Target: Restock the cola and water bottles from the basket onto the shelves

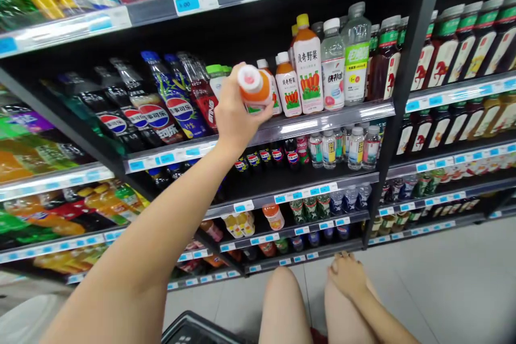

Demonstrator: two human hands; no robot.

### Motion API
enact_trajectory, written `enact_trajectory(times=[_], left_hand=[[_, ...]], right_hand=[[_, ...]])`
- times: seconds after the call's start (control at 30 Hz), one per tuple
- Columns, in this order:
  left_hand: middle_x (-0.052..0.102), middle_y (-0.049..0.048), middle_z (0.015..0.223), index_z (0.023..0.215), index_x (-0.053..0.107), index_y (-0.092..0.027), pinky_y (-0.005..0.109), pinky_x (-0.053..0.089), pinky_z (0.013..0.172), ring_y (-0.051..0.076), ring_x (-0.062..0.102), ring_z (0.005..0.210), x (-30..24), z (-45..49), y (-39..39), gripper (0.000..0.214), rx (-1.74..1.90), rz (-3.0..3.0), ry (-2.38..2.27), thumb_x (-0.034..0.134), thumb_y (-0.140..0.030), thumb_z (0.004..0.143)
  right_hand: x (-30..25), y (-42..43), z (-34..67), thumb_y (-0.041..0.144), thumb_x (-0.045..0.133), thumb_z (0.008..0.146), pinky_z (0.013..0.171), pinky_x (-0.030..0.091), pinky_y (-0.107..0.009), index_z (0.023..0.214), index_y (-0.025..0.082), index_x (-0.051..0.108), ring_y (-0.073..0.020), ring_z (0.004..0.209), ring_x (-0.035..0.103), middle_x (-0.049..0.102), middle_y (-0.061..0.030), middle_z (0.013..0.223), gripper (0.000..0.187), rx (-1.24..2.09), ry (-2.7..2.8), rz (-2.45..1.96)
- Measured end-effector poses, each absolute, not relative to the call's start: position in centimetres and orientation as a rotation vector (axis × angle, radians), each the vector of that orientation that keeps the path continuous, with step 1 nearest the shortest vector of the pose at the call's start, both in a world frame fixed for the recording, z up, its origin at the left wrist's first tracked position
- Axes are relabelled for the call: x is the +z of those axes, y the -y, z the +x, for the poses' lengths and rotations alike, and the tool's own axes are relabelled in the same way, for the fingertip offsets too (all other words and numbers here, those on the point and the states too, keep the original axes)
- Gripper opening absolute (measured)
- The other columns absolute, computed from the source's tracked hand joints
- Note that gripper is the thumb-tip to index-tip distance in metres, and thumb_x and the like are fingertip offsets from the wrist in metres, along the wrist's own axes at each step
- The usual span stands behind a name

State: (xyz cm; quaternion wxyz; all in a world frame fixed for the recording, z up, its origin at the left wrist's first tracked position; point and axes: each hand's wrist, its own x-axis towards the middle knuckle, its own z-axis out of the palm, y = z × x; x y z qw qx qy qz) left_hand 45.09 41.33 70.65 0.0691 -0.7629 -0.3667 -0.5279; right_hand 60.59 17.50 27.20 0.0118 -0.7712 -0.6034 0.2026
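My left hand (234, 113) is closed around a small juice bottle (258, 88) with orange contents and a white cap, its top tilted toward me. It is held at the front of a shelf. Right behind it stand similar juice bottles (288, 88) with carrot pictures on white labels. A larger carrot juice bottle (308, 67) with a yellow cap is to their right. Down at the lower right, my right hand (349, 274) lies over my knee, fingers extended and holding nothing.
Cola bottles (155, 113) lean on the left of the same shelf. Clear drink bottles (357, 59) stand at its right, before a dark upright. Lower shelves hold small bottles (357, 148). A black basket (193, 322) sits on the tiled floor (455, 285) by my legs.
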Motion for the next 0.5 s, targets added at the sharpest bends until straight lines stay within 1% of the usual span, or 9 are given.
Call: enact_trajectory(times=[0.07,0.17,0.27,0.37,0.43,0.5], left_hand=[[0.056,0.0154,0.142,0.14,0.047,-0.019,0.05,0.042,0.117,0.038,0.044,0.142,71.5,46.4,-43.0,0.074,-1.461,-2.306,1.199,0.08,-0.037,0.077],[0.058,0.0156,0.14,0.146,0.041,-0.018,0.049,0.04,0.117,0.036,0.05,0.136,71.9,47.6,-45.0,0.073,-1.374,-2.282,1.369,0.074,-0.037,0.083],[0.062,0.0166,0.133,0.144,0.042,-0.017,0.05,0.041,0.115,0.035,0.054,0.131,71.8,48.3,-46.9,0.068,-1.354,-2.249,1.551,0.07,-0.04,0.086],[0.063,0.0208,0.129,0.14,0.047,-0.014,0.054,0.04,0.114,0.039,0.054,0.129,71.7,48.7,-48.4,0.068,-1.32,-2.213,1.707,0.072,-0.045,0.084],[0.063,0.0239,0.128,0.138,0.049,-0.011,0.055,0.041,0.113,0.042,0.055,0.128,71.8,49.0,-49.2,0.069,-1.268,-2.184,1.755,0.073,-0.046,0.083],[0.062,0.0258,0.128,0.138,0.05,-0.009,0.054,0.042,0.111,0.043,0.056,0.126,72.0,49.2,-50.0,0.071,-1.198,-2.18,1.754,0.073,-0.048,0.082]], right_hand=[[26.9,-17.0,61.0,0.039,0.051,0.099,0.094,0.049,-0.044,0.125,0.016,0.07,-0.032,0.123,0.057,0.064,-0.0169,0.127,0.04,0.626,1.874,-2.387],[26.6,-16.5,61.2,0.039,0.048,0.1,0.095,0.048,-0.041,0.123,0.016,0.07,-0.0307,0.122,0.057,0.064,-0.0157,0.127,0.039,0.593,1.876,-2.383],[26.5,-16.5,61.2,0.038,0.047,0.101,0.095,0.047,-0.04,0.121,0.016,0.07,-0.0304,0.121,0.057,0.065,-0.0146,0.125,0.038,0.589,1.878,-2.377],[26.5,-16.7,61.3,0.038,0.046,0.101,0.096,0.046,-0.04,0.123,0.015,0.069,-0.0303,0.123,0.056,0.065,-0.014,0.125,0.039,0.6,1.868,-2.365],[26.6,-16.8,61.3,0.037,0.046,0.101,0.096,0.046,-0.04,0.122,0.015,0.069,-0.0303,0.123,0.056,0.065,-0.0139,0.125,0.038,0.604,1.858,-2.356],[26.6,-16.8,61.2,0.037,0.046,0.101,0.095,0.047,-0.04,0.119,0.016,0.07,-0.0304,0.121,0.057,0.066,-0.0137,0.123,0.036,0.606,1.845,-2.352]])
